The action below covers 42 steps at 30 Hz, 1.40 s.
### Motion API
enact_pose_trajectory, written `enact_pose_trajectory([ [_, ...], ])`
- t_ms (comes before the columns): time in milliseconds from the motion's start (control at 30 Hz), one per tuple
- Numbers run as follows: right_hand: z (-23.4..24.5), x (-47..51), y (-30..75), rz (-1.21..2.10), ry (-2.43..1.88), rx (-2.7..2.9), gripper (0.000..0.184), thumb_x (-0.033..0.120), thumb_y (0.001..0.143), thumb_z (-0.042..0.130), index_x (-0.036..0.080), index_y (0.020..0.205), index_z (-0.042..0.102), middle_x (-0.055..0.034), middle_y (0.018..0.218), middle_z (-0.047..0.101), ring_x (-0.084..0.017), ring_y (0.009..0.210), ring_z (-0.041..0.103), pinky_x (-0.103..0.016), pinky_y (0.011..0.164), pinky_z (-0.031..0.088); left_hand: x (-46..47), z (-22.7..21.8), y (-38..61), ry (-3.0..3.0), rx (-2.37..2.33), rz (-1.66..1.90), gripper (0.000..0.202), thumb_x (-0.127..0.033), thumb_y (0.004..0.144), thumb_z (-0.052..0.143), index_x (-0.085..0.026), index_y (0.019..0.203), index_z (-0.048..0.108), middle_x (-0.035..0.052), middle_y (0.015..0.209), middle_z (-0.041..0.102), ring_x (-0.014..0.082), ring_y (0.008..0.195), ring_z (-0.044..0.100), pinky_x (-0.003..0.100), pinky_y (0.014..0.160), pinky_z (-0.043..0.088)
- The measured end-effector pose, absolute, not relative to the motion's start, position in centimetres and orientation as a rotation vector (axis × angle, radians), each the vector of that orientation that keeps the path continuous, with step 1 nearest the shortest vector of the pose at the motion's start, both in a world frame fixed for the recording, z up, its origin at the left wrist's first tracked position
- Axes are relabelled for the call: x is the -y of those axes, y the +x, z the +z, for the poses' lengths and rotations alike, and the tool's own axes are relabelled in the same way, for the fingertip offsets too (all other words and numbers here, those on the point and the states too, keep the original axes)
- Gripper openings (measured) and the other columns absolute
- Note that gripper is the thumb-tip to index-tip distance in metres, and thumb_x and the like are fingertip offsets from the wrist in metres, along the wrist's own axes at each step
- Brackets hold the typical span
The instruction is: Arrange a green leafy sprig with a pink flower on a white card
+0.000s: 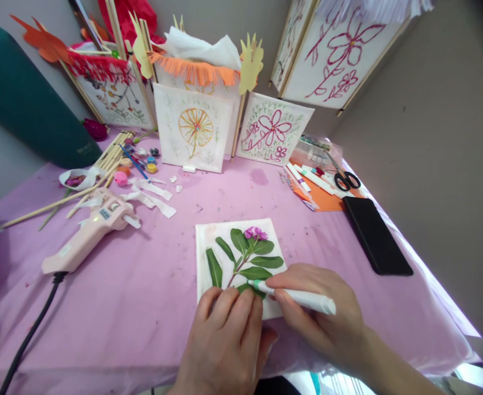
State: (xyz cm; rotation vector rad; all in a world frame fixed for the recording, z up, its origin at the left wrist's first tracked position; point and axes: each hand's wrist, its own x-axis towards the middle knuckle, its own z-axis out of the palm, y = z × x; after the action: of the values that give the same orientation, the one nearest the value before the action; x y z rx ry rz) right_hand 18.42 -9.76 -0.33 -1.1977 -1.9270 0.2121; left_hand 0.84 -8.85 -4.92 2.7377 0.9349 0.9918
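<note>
A square white panel (202, 233) lies flat on the table in front of me. On it rests a sprig with green leaves (238, 240) and a small purple flower (256, 233). My left hand (227, 334) presses its fingertips on the panel's near part, over the sprig's lower end, which is hidden beneath them. Between the thumb and fingers of my right hand (324, 307) is a white marker (307, 299) with a pale green tip. That tip points left and touches or nearly touches a lower leaf, close to my left fingertips.
Left lies a pink glue gun (97, 227) with a black cord, near wooden sticks (112, 156) and paint pots (151, 164). A teal bottle (27, 99) leans behind. Embroidered panels (196, 129) stand at the back. Scissors (346, 180), markers (318, 178) and a black phone (375, 236) sit right.
</note>
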Motion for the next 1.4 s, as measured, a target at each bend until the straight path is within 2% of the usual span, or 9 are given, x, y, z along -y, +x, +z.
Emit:
enact_pose_trajectory([
  [433,-1.1,9.8,17.7,0.151,-1.14,1.991,0.013,0.01,0.083,0.058,0.013,0.094,0.064,-0.0039,0.076,0.07,-0.015,0.064,0.063,-0.03,0.059,0.051,8.8,-5.2,0.9,2.706,-0.902,1.086,0.021,-0.025,0.091,0.051,-0.012,0.097,0.067,0.006,0.09,0.069,0.0218,0.084,0.055,0.039,0.079,0.037],
  [933,-1.6,9.6,17.5,0.127,-1.054,2.069,0.019,0.01,0.083,0.059,0.013,0.101,0.058,-0.0057,0.075,0.069,-0.017,0.062,0.06,-0.033,0.054,0.048,8.6,-5.3,0.9,2.684,-0.9,1.111,0.017,-0.025,0.09,0.052,-0.016,0.083,0.064,0.0045,0.085,0.068,0.0207,0.08,0.056,0.038,0.078,0.039],
  [1133,-1.5,9.7,17.4,0.138,-1.078,2.117,0.013,0.011,0.085,0.055,0.013,0.098,0.059,-0.0064,0.077,0.07,-0.017,0.063,0.061,-0.033,0.056,0.049,8.7,-5.3,0.8,2.678,-0.901,1.095,0.018,-0.025,0.09,0.051,-0.017,0.081,0.064,0.0042,0.084,0.067,0.0209,0.08,0.055,0.038,0.077,0.038],
  [1233,-1.1,10.0,17.8,0.166,-1.071,2.115,0.014,0.012,0.086,0.055,0.013,0.099,0.061,-0.0056,0.078,0.07,-0.016,0.063,0.061,-0.032,0.056,0.05,8.7,-5.4,0.9,2.68,-0.906,1.097,0.017,-0.025,0.09,0.052,-0.016,0.084,0.065,0.0045,0.084,0.068,0.0211,0.081,0.055,0.038,0.077,0.038],
  [1400,-0.1,10.3,18.9,0.233,-1.265,1.881,0.017,0.013,0.086,0.055,0.019,0.1,0.063,-0.0027,0.082,0.071,-0.014,0.069,0.066,-0.024,0.061,0.054,8.8,-5.5,0.9,2.705,-0.922,1.06,0.023,-0.028,0.09,0.054,-0.013,0.101,0.066,0.0061,0.096,0.07,0.0224,0.086,0.057,0.04,0.081,0.037],
])
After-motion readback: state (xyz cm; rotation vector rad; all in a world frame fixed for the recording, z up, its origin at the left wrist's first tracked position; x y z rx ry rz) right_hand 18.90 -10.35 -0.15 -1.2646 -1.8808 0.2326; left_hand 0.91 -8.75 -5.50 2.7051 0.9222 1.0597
